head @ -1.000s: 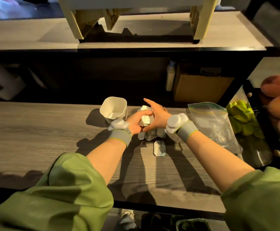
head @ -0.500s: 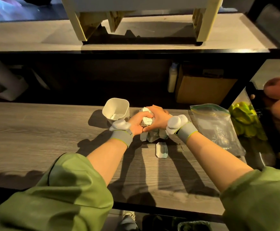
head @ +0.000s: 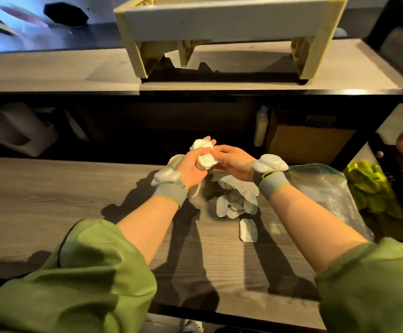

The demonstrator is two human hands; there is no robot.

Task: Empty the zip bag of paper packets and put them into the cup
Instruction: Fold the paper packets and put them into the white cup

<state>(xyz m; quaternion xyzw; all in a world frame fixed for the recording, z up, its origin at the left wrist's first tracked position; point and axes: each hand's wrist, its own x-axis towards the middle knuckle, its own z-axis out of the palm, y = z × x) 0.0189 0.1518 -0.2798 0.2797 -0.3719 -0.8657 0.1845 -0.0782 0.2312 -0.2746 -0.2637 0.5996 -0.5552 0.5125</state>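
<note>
My left hand [head: 190,167] is shut on a bunch of white paper packets [head: 204,153], held above the white cup [head: 175,162], which is mostly hidden behind that hand. My right hand [head: 234,161] touches the bunch from the right, fingers partly curled against it. Below the hands a pile of several loose packets [head: 237,200] lies on the grey wooden table [head: 51,200], with one single packet [head: 248,230] a little nearer to me. The clear zip bag [head: 327,193] lies flat to the right of the pile.
A green leafy thing [head: 368,186] lies right of the bag by a dark notebook. A cream wooden stand [head: 224,37] sits on the upper shelf. A cardboard box [head: 308,145] and a bottle [head: 261,126] stand under the shelf.
Both hands have lifted the bunch of packets off the pile and carried it up and left over the cup. The camera view has shifted closer.
</note>
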